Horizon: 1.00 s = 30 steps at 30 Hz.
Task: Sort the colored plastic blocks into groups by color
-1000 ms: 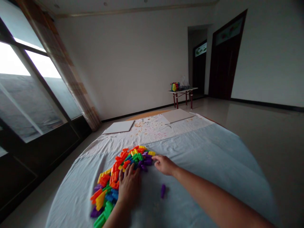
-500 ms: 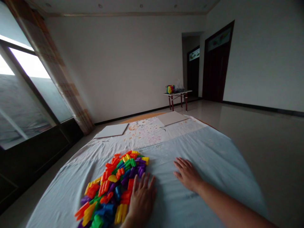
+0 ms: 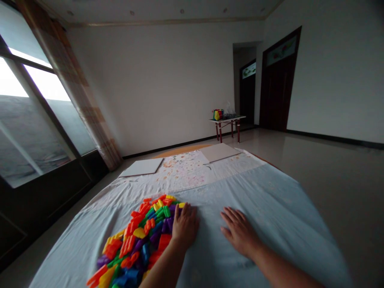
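Note:
A long pile of plastic building blocks (image 3: 139, 233) in orange, yellow, green, blue and purple lies on the light blue cloth (image 3: 270, 204). My left hand (image 3: 186, 226) rests along the right edge of the pile, palm down, fingers extended. Its fingertips are beside a yellow block (image 3: 181, 205) and some purple ones; whether they press on any is hard to tell. To the right, my right hand (image 3: 241, 234) lies flat on the cloth, fingers stretched out and thumb apart, holding nothing.
Two flat white boards, one at the left (image 3: 142, 166) and one at the right (image 3: 220, 152), lie on the table's far part over a flowered cloth (image 3: 186, 172). Beyond stands a small table (image 3: 228, 120) bearing a colourful container (image 3: 218, 115) and a clear plastic bag (image 3: 229, 111).
My left hand has slid forward along the pile's right edge, toward its far end. My right hand stays flat in nearly the same place. The view has shifted slightly.

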Tool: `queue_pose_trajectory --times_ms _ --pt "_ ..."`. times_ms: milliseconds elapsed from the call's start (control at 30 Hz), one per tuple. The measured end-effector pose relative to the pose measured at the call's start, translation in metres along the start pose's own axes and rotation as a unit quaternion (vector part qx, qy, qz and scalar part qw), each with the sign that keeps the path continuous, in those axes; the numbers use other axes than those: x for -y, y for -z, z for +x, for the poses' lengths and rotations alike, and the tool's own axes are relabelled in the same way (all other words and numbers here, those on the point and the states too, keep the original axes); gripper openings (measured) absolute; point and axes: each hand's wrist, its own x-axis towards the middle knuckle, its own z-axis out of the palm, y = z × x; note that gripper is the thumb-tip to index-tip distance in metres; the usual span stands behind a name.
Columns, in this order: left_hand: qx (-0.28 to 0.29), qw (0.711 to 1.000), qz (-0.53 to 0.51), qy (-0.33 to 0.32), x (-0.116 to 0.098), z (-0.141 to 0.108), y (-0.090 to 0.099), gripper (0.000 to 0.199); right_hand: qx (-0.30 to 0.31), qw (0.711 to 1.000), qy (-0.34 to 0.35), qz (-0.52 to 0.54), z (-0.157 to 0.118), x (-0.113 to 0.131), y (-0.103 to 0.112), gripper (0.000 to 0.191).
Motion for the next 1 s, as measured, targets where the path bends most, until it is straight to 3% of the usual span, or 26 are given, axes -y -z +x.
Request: queue_pose_trajectory --times_ms 200,300,433,567,633,700,833,1000 --pt "0.005 0.996 0.048 0.081 0.075 0.003 0.001 0.047 0.006 1.000 -0.003 0.002 0.000 -0.001 -0.002 0.046" --pt "0.005 0.990 0.061 0.126 0.097 -0.001 0.006 0.048 0.001 1.000 -0.001 0.001 0.000 -0.001 -0.002 0.046" --pt "-0.003 0.990 0.060 0.131 0.081 -0.009 0.013 0.042 -0.002 1.000 0.001 -0.009 0.000 -0.001 -0.002 0.046" --pt "0.012 0.998 0.021 0.055 0.045 -0.032 0.013 0.043 -0.012 1.000 0.004 -0.012 -0.001 -0.001 -0.004 0.046" --pt "0.029 0.999 0.012 0.036 0.040 -0.043 0.011 0.043 -0.013 1.000 0.006 -0.009 -0.001 -0.002 -0.004 0.045" --pt "0.040 0.997 0.029 0.059 0.046 -0.048 0.011 0.043 -0.010 1.000 0.006 -0.005 -0.001 -0.002 -0.004 0.046" --pt "0.030 0.991 0.056 0.117 0.064 -0.031 0.011 0.044 -0.003 1.000 0.003 0.002 -0.001 0.000 -0.001 0.045" --pt "0.021 0.995 0.036 0.093 0.052 0.019 0.001 0.048 -0.001 1.000 -0.009 0.013 0.001 0.002 0.001 0.045"
